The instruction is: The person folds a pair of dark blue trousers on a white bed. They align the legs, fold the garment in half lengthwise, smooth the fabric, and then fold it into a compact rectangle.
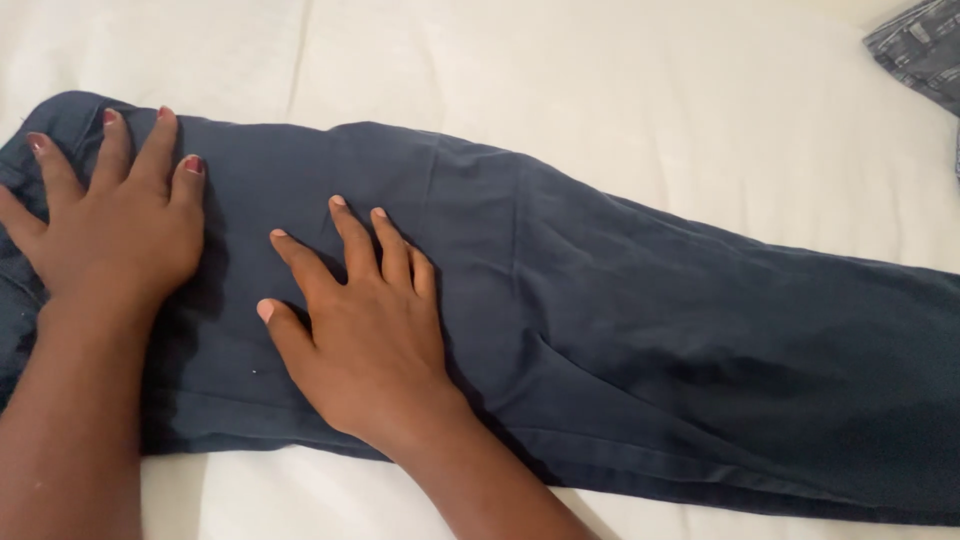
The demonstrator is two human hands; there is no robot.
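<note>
Both our hands lie flat and spread on the dark navy trousers [600, 330], gripping nothing. Our left hand [115, 225] presses palm down near the waistband end at the left edge of view, fingers apart and pointing away from us. Our right hand [365, 325] rests just beside it toward the middle of the cloth, fingers also splayed and angled up and to the left. We see the trousers stretched across a white bedsheet [600, 70], legs running to the right. A grey patterned garment [925, 45] sits in the top right corner, well apart.
</note>
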